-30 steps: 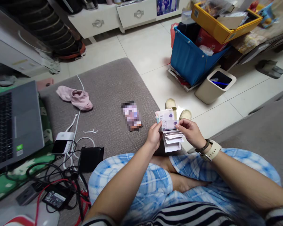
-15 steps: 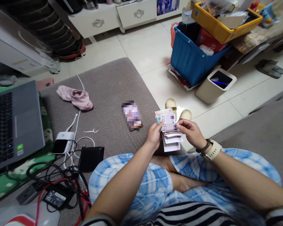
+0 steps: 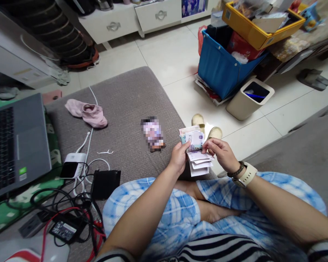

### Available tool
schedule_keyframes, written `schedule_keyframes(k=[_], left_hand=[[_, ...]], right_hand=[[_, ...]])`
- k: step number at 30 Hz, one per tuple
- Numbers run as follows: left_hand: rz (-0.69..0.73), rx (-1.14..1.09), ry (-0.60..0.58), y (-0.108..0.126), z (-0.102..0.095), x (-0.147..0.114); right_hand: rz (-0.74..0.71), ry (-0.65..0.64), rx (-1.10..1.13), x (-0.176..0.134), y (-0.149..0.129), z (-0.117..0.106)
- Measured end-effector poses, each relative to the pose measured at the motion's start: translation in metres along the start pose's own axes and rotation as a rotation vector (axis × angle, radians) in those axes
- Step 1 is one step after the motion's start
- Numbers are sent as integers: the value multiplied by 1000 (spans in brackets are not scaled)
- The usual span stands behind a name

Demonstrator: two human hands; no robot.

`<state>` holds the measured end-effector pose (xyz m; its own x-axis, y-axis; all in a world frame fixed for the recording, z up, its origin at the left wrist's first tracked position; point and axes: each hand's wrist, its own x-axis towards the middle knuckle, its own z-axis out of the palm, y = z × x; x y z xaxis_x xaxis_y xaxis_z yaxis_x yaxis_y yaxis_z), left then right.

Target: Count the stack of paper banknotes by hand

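Note:
A fanned stack of banknotes is in front of me, mostly pale purple with pinkish and bluish ones at the top left. My left hand is closed around its left side, thumb pressed on the front. Below the thumb, several notes hang folded down in overlapping layers. My right hand is at the right edge of the stack, fingers curled and pinched together, fingertips touching the notes by the fold. A watch with a pale strap and a dark bracelet are on the right wrist.
On the grey cushion lie a pixelated item, a pink sock, a black wallet-like item, a white device with cables and a laptop. Slippers, a bin and a blue box stand on the floor.
The upper note between my hands has been turned down onto the lower layers, baring the note behind it. My right fingertips have shifted slightly left and down; my left hand stays put.

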<state>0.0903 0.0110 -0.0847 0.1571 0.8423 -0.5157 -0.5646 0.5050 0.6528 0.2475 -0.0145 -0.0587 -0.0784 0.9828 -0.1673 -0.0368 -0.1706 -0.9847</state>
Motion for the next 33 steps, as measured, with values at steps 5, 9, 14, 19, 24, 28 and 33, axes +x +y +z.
schedule_keyframes(k=[5, 9, 14, 19, 24, 28, 33], left_hand=[[-9, 6, -14, 0, 1, -1], [-14, 22, -3, 1, 1, -1], [-19, 50, -6, 2, -1, -2], [-25, 86, -23, 4, -2, -4], [-36, 51, -14, 6, 0, -8], [-46, 13, 29, 8, 2, -9], [-45, 5, 58, 9, 1, -9]], right_hand=[[21, 48, 54, 1, 5, 0], [34, 149, 65, 4, 10, -1], [80, 171, 59, 7, 16, -1], [106, 103, 37, 8, 19, 2], [94, 125, 39, 9, 19, 2], [82, 116, 54, 8, 18, 4], [93, 102, 89, 7, 18, 6]])
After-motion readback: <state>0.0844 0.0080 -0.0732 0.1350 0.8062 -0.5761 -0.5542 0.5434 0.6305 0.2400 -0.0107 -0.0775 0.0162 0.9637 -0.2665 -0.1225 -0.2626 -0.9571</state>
